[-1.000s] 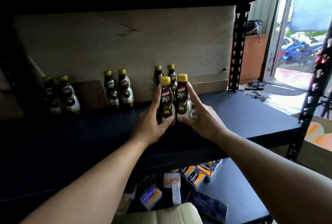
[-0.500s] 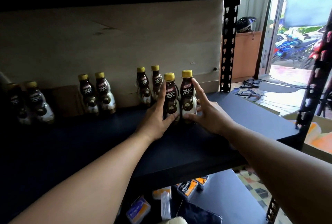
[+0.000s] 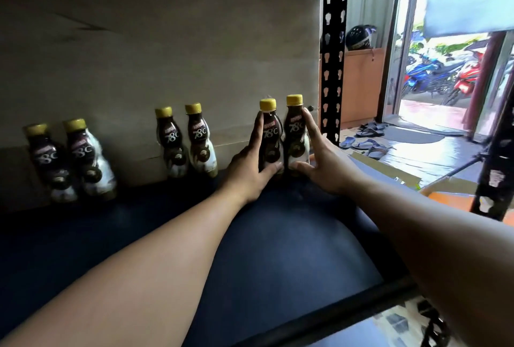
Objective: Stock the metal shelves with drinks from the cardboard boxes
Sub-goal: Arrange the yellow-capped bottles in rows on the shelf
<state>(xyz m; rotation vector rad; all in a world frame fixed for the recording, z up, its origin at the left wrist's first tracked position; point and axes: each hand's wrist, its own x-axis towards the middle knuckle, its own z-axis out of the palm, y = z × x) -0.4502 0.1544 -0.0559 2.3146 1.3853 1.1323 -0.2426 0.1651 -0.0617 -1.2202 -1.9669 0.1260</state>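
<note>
Two dark coffee drink bottles with yellow caps stand side by side on the dark metal shelf (image 3: pixel 278 249), close to the back. My left hand (image 3: pixel 250 171) holds the left bottle (image 3: pixel 271 135), fingers up its left side and thumb across its base. The right bottle (image 3: pixel 296 129) is held by my right hand (image 3: pixel 322 163), fingers along its right side and thumb at its foot. The bottles touch each other. To their left a pair of the same bottles (image 3: pixel 185 140) stands against the back. Another pair (image 3: pixel 69 160) is at the far left.
A cardboard sheet (image 3: pixel 167 40) backs the shelf. Black perforated posts rise at the back right (image 3: pixel 332 54) and front right (image 3: pixel 498 152). Beyond are a cabinet with a helmet (image 3: pixel 358 37), sandals (image 3: pixel 367 140), an open door with motorbikes (image 3: pixel 445 74) and a cardboard box (image 3: pixel 445 193).
Both hands have slid the two bottles farther back and to the right along the shelf. The view has moved in closer, so the lower shelf is out of sight.
</note>
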